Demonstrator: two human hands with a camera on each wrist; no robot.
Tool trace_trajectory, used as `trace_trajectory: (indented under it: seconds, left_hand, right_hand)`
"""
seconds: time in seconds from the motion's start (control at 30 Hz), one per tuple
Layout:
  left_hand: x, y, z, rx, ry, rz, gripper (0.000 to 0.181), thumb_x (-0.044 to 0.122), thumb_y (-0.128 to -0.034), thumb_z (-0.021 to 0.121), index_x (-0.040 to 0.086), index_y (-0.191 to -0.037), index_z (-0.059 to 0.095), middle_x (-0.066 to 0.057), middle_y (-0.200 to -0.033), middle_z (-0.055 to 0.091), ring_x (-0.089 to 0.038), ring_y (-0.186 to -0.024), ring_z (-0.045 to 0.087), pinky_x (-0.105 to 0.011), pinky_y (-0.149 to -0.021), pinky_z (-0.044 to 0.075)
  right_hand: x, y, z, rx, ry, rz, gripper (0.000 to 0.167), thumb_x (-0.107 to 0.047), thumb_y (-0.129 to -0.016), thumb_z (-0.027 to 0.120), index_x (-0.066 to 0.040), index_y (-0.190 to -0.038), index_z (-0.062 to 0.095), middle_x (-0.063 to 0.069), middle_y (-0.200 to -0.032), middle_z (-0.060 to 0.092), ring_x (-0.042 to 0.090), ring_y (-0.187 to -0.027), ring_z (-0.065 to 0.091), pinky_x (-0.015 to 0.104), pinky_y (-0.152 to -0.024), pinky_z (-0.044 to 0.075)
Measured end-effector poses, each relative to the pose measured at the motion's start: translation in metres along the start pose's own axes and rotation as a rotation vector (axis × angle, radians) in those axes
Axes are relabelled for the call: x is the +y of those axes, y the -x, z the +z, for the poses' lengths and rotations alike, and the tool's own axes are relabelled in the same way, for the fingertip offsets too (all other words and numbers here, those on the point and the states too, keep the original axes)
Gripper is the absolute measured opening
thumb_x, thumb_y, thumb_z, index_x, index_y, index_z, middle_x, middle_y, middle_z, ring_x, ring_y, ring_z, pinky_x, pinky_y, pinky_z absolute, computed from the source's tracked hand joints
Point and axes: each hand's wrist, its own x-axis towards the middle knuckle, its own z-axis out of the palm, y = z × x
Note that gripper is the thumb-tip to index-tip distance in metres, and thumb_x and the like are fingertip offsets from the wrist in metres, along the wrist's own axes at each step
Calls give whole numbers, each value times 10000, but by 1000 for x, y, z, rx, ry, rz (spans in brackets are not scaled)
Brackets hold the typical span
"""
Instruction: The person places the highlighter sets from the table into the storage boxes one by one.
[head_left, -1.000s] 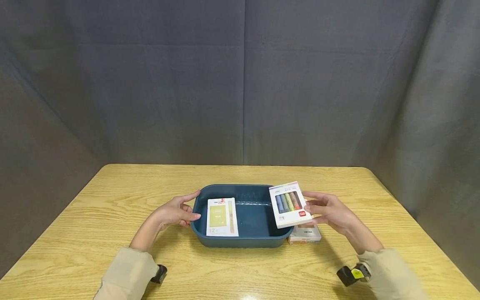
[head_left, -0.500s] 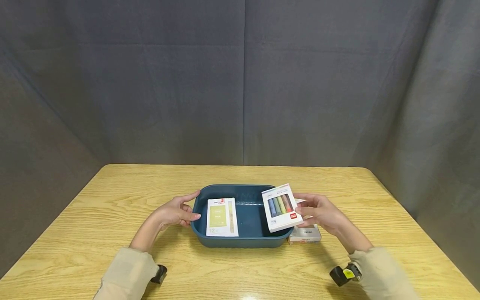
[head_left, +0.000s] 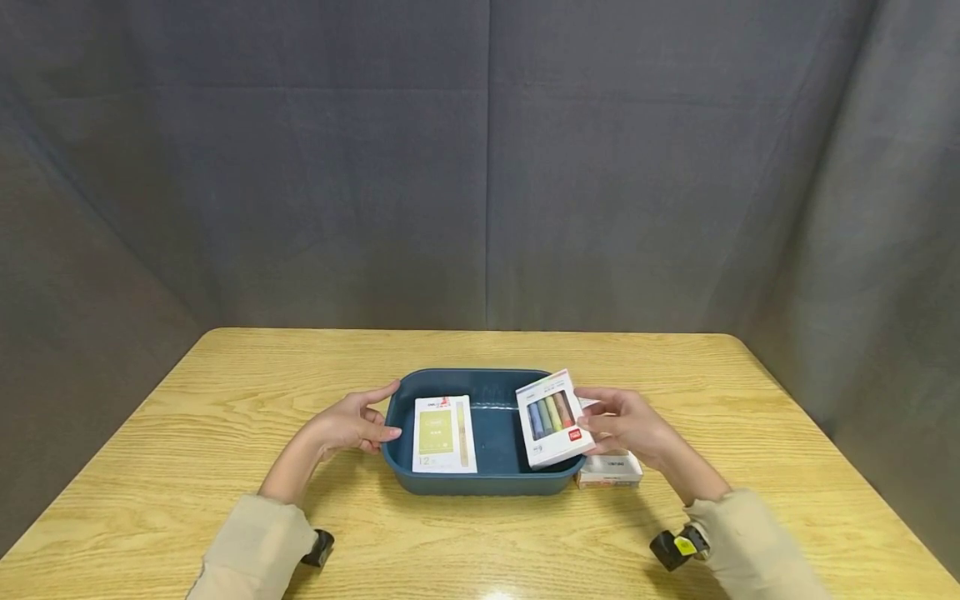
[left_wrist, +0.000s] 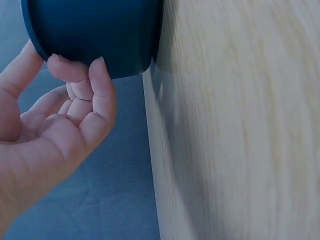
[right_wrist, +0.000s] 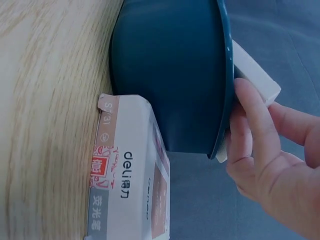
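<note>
Grey cloth [head_left: 480, 167] backs the tabletop [head_left: 225, 400]. At three o'clock of the blue basin [head_left: 483, 485], the right hand [head_left: 626, 423] pinches a windowed box [head_left: 552, 418], tilted over the rim; probably light, stiff card, safest held by its edges. The left hand [head_left: 354, 425] grips the basin at nine o'clock. Only the right-wrist view makes the second box [right_wrist: 132, 167] legible.

In the head view, the right fingers [head_left: 602, 394] cover 1 edge of the box of coloured sticks [head_left: 551, 419], whose small print is unreadable; 2 sleeves [head_left: 255, 542] run off the bottom. From the right wrist, the tub [right_wrist: 170, 70] hides most of that box, and the lower edge crops the pink-banded box [right_wrist: 135, 175].
</note>
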Motion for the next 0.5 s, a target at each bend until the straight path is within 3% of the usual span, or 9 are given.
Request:
trace_trajectory:
  seconds: [0.5]
  left_hand:
    - [0,0,1,-4,0,0,792,-2,-815,625,24,-1428,124,-21,-573,385,-136,-514,431,-261,-538,438]
  right_hand:
    - [-7,-6,18,46,131,10,445,55,-841,543,160,-1245,388,200,-913,453,180,-684,540,366,-591,518]
